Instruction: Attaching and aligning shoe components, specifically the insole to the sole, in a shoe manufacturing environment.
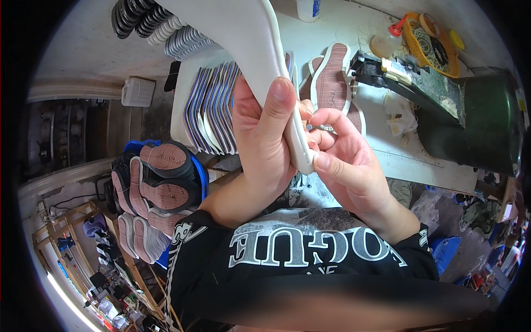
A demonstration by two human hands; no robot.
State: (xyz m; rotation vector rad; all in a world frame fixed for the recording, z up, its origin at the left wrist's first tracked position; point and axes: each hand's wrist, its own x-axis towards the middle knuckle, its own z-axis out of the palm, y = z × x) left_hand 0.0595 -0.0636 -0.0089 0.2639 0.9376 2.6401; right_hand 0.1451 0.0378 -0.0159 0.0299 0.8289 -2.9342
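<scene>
A white shoe insole (243,33) is raised close in front of me, its wide end running past the top of the view. My left hand (265,124) is closed around it, with the thumb along the near face. At the insole's lower, narrow end my right hand (348,152) pinches the edge between thumb and fingers. Some of my left fingertips show behind the insole. Beyond my hands, insoles with brownish-pink woodgrain faces and white rims (334,69) lie on the white table (426,160).
Left of my hands stands a row of insoles on edge (213,105). A blue bin (203,171) at the left holds stacked insoles. To the right is a dark green machine (470,127); behind it sit a yellow basket (409,33) and a red-capped bottle (385,43).
</scene>
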